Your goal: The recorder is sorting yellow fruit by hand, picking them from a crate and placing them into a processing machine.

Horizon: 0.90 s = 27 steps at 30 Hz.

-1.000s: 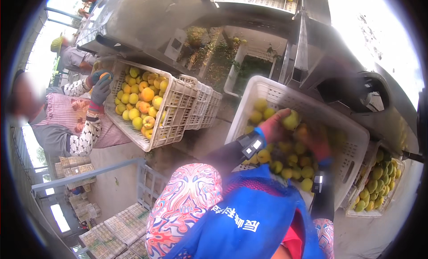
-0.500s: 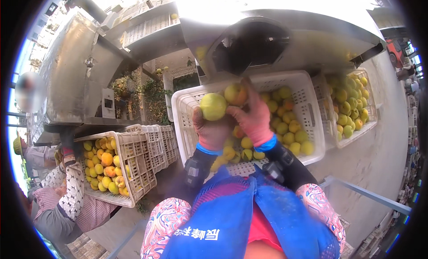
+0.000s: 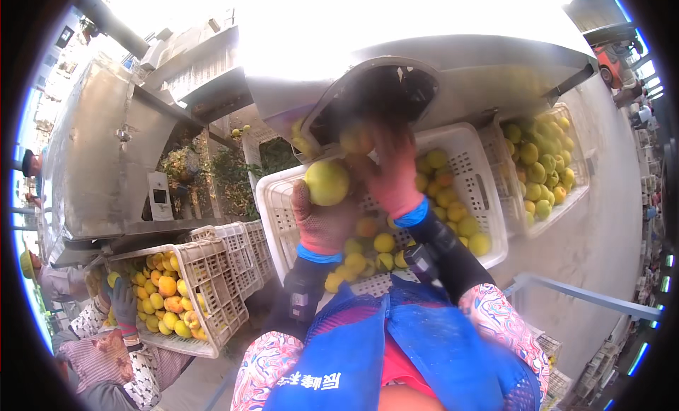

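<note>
My left hand (image 3: pixel 316 224), in a pink glove with a blue cuff, holds a large yellow-green peach (image 3: pixel 327 183). My right hand (image 3: pixel 395 174), gloved alike, reaches to the dark oval opening (image 3: pixel 407 93) of a metal housing. Its fingers are around an orange-yellow peach (image 3: pixel 357 139), which is dim and partly blurred in shadow. Below both hands stands a white slotted crate (image 3: pixel 463 139) with many yellow and orange peaches (image 3: pixel 445 197) in it. My hands and forearms hide part of its contents.
At left, a co-worker's grey-gloved hand (image 3: pixel 124 305) is over a tilted crate (image 3: pixel 212 291) of peaches. Another filled crate (image 3: pixel 576 199) stands at right, near a blue metal rail (image 3: pixel 587 296). A large metal box (image 3: pixel 92 156) rises at far left.
My right hand has moved away from my left and up to the opening with its peach. My left hand still holds the green one. A co-worker's gloved hand now shows over the left crate.
</note>
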Tool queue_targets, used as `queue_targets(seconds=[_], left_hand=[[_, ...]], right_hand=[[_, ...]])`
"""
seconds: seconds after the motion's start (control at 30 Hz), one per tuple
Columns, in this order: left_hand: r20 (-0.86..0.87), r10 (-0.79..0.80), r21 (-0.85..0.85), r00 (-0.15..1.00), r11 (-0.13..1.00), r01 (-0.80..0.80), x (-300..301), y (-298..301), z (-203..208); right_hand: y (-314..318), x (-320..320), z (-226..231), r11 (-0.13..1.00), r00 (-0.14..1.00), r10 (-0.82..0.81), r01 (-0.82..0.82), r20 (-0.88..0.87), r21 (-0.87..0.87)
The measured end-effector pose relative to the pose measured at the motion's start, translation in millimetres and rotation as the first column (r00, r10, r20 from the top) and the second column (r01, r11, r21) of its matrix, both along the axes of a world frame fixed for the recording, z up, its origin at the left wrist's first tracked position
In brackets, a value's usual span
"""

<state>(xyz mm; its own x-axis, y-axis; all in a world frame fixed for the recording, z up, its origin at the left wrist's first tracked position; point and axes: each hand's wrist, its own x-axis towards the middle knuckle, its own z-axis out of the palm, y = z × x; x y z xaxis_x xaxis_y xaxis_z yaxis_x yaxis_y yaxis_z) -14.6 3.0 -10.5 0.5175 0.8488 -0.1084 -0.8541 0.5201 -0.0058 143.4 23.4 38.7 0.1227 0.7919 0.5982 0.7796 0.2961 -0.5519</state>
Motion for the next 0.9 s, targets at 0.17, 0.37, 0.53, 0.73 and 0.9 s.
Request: queue_targets(seconds=[0.17, 0.37, 0.53, 0.73, 0.9], left_hand=[[-0.13, -0.041, -0.059, 0.991, 0.998, 0.033, -4.7, -1.7, -1.6], [0.149, -0.351, 0.215, 0.924, 0.924, 0.316, -38.7, 18.6, -18.7], [-0.44, -0.086, 0.184, 0.894, 0.966, 0.183, -16.8, -2.5, 37.1], [-0.367, -0.055, 0.069, 0.929, 0.994, 0.086, -10.1, -11.6, 58.9], [-0.479, -0.114, 0.038, 0.87, 0.988, 0.15, 0.0, -2.5, 68.0]], right_hand=[[51.3, 0.6, -19.0, 0.97, 0.904, -0.221, 0.166, 0.365, 0.175], [14.2, -10.9, 31.3, 0.989, 0.975, 0.14, -0.146, -0.172, -0.019], [-38.3, -30.5, 10.2, 0.954, 0.947, 0.268, -0.286, -0.177, -0.085], [-58.1, -37.0, 38.9, 0.947, 0.946, 0.199, -0.254, -0.257, -0.199], [-50.7, -30.6, 18.4, 0.99, 0.983, 0.141, -0.141, -0.117, 0.011]])
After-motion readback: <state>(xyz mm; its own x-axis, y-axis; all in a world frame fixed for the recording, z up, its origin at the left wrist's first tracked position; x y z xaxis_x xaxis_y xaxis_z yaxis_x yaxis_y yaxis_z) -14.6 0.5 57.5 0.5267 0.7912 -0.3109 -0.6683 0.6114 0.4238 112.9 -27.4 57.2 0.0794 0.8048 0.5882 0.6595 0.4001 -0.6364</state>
